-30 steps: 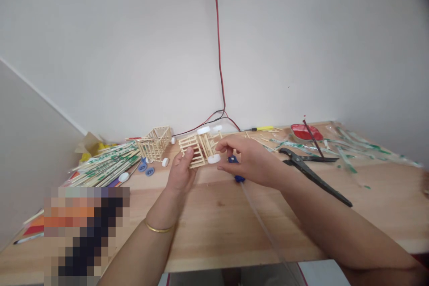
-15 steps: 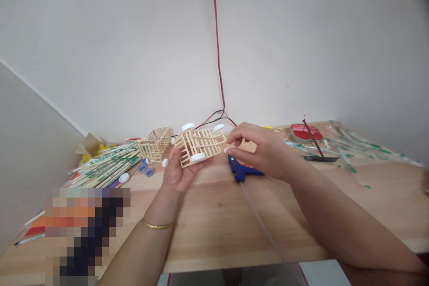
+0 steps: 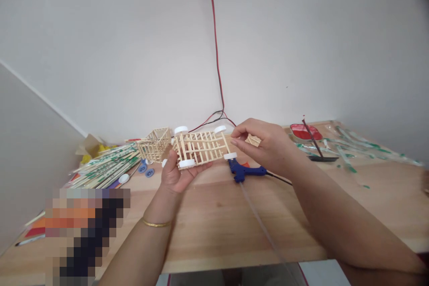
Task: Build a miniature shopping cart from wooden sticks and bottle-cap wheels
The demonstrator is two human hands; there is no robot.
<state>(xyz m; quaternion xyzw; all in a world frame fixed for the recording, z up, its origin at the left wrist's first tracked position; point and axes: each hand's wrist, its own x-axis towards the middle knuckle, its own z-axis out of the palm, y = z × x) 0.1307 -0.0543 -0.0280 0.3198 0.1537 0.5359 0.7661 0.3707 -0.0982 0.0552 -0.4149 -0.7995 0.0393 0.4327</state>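
My left hand [image 3: 181, 178] holds a small cart [image 3: 201, 147] built of thin wooden sticks, its fingers beneath and its thumb at the near end. The cart's underside is turned toward me, with white round caps as wheels at both ends. My right hand [image 3: 264, 140] hovers beside the far axle [image 3: 225, 143], thumb and forefinger slightly apart; nothing shows between them. Below it, a blue glue gun [image 3: 246, 172] lies on the table, a clear glue stick [image 3: 258, 214] trailing from its back. Behind my left hand stands another stick-built cart [image 3: 154, 145] with white wheels.
Left on the wooden table [image 3: 214, 232] are bundled sticks in wrappers [image 3: 110, 163], blue round caps [image 3: 149, 173] and a white cap [image 3: 124, 178]. Right lie a red dish [image 3: 303, 132], a dark stand [image 3: 321, 158] and plastic wrappers [image 3: 358, 145]. A red-black cable [image 3: 216, 44] hangs down the wall.
My left hand has tilted the cart, so its underside and far wheels show more fully. My right hand has shifted slightly right and up, uncovering more of the glue gun and its cord.
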